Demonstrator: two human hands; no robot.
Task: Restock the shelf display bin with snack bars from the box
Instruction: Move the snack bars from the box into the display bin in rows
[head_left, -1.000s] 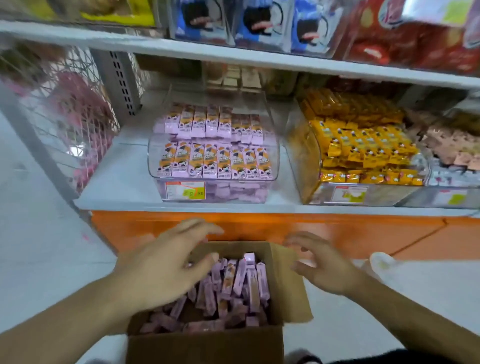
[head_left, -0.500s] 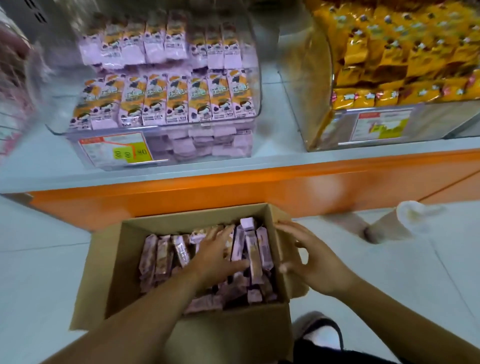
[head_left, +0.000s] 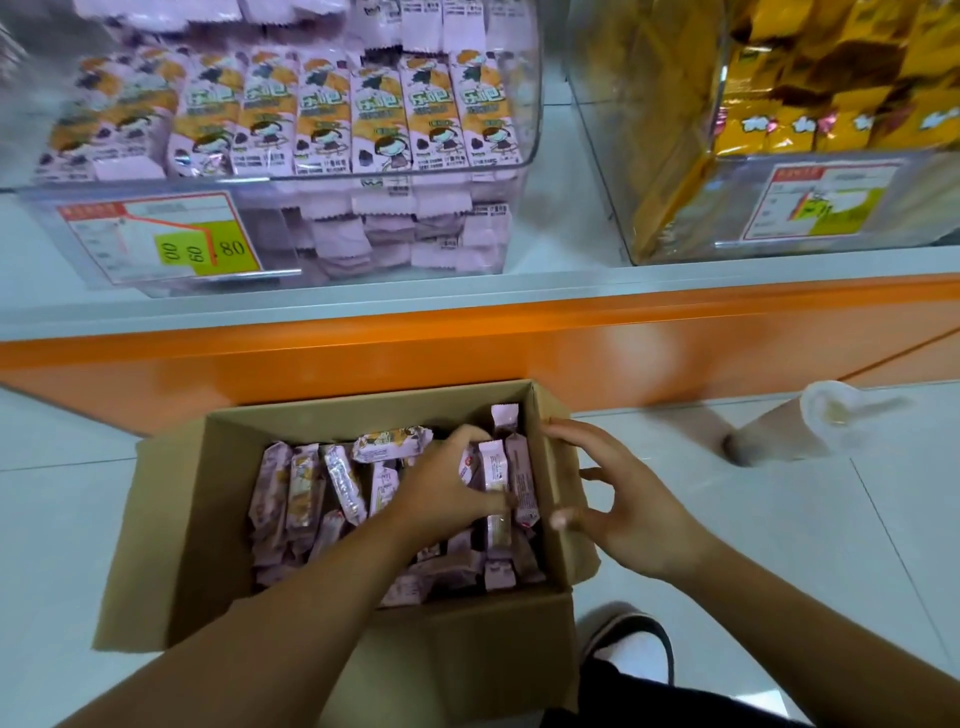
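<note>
While the open cardboard box (head_left: 171, 525) sits on the pale tiled floor (head_left: 57, 519) directly in front of the orange shelf base (head_left: 467, 343), both hands work at its right end. Pink-wrapped snack bars (head_left: 306, 488) fill the box interior; most lie flat or tilted, and several at the right end stand on edge. The left hand (head_left: 441, 488) reaches down into the box with its fingers curled around the upright bars near the right wall, gripping a small bunch of them. The right hand (head_left: 623, 504) is positioned just outside the box's right flap, fingers spread and loosely bent, holding nothing; whether its fingertips touch the flap cannot be told. On the white shelf (head_left: 566, 270) above the base stands the clear display bin (head_left: 530, 104), which holds rows of the same pink-and-orange bars, with more stacked behind its front panel. A price label (head_left: 161, 239) with a yellow patch is fixed to the lower left of the bin front. A second clear bin (head_left: 670, 197), to the right, contains yellow-wrapped snacks and carries its own label. A black-and-white shoe (head_left: 628, 649) is visible on the floor below the right forearm. A pale cup-like object (head_left: 800, 426), blurred, lies on the floor to the right of the box.
</note>
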